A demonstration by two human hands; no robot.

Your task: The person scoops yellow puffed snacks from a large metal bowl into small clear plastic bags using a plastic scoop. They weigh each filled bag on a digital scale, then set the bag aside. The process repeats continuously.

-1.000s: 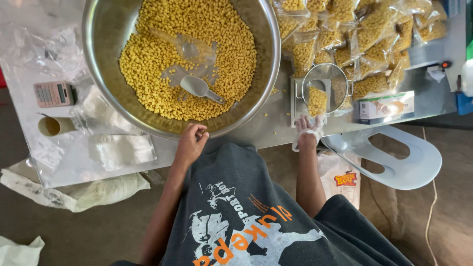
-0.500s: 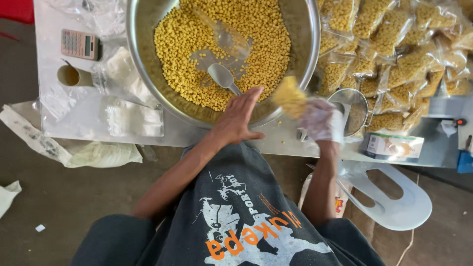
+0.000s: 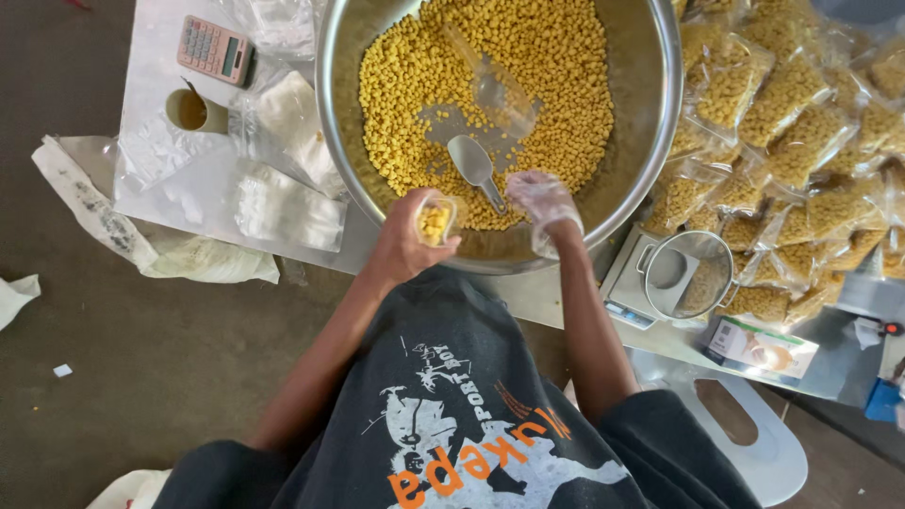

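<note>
One small bag (image 3: 436, 221) stands upright in left hand (image 3: 403, 247).
</note>
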